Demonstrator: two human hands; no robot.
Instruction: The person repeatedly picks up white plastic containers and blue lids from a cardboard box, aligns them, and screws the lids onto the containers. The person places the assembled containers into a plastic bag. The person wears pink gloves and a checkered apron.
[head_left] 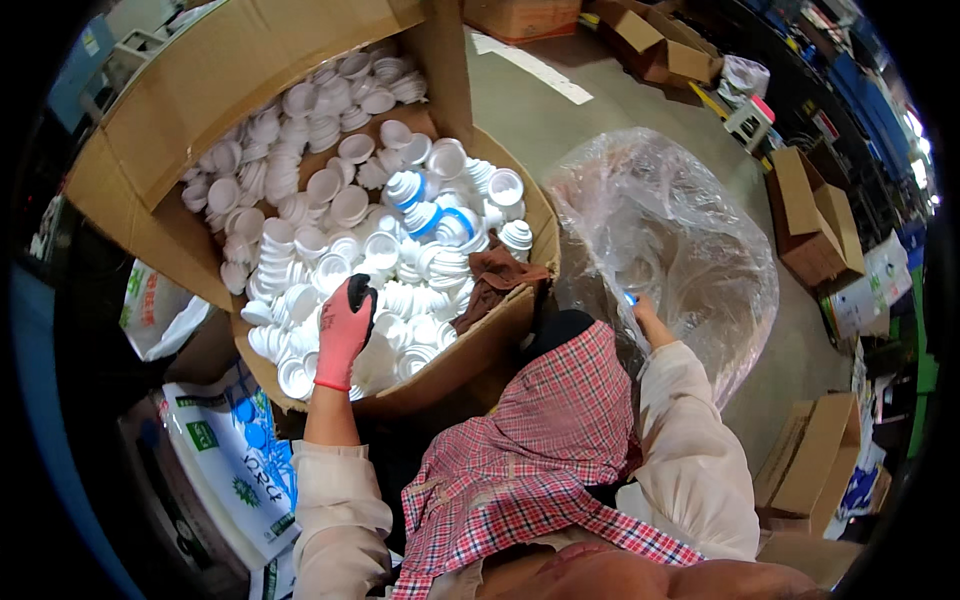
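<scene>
White cups in the eleven-o'clock carton could topple if the curled left hand, grip unclear, jostles them, while the right hand pinches a blue piece at one o'clock.

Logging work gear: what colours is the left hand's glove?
Pink and black glove, best in head view.

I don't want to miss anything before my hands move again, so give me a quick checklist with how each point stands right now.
1. Left hand gloved: ok, pink glove with black fingertips.
2. Right hand gloved: not ok, its fingers look bare.
3. White plastic pieces inside the open carton: ok, heaped there.
4. Carton free of cloth: not ok, brown cloth lies at its right side.
5. Left hand's grip: cannot tell, its curled fingers hide it.
</scene>
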